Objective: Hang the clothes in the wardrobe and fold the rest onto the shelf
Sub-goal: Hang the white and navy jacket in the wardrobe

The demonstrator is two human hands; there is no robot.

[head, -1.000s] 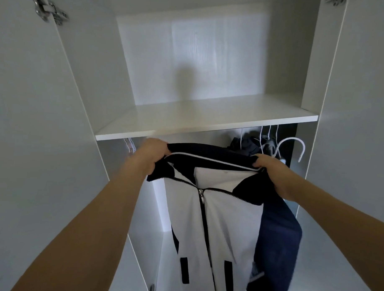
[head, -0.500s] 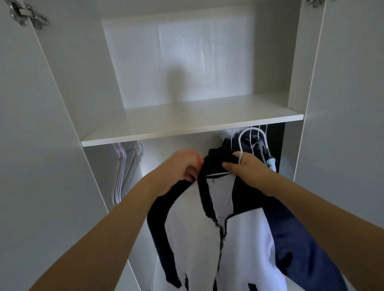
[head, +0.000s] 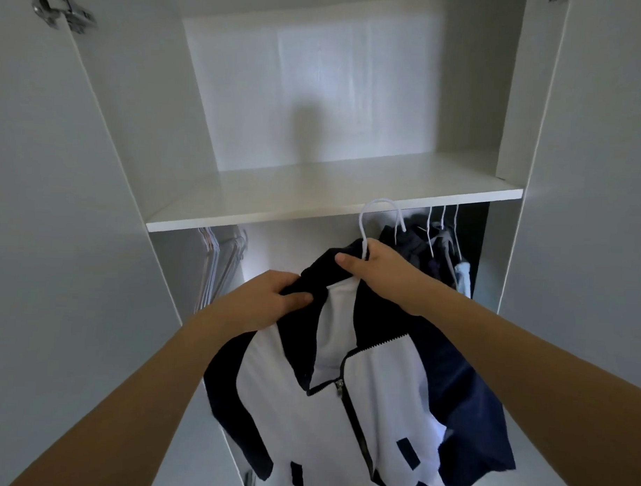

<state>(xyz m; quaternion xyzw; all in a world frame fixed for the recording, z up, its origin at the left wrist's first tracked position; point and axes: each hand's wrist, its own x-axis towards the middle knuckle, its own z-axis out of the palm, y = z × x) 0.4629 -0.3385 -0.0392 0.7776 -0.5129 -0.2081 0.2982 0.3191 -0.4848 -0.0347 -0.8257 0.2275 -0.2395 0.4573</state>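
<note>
Smooth white-and-navy zip jacket (head: 360,408) on thin white hanger (head: 365,222)

— What carries the clothes here?
— A white wardrobe (head: 107,170) with one white shelf (head: 313,195) across it. Under the shelf, at the right, dark hung clothes (head: 426,253) are on white hangers; at the left hang bare hangers (head: 216,264).
</note>
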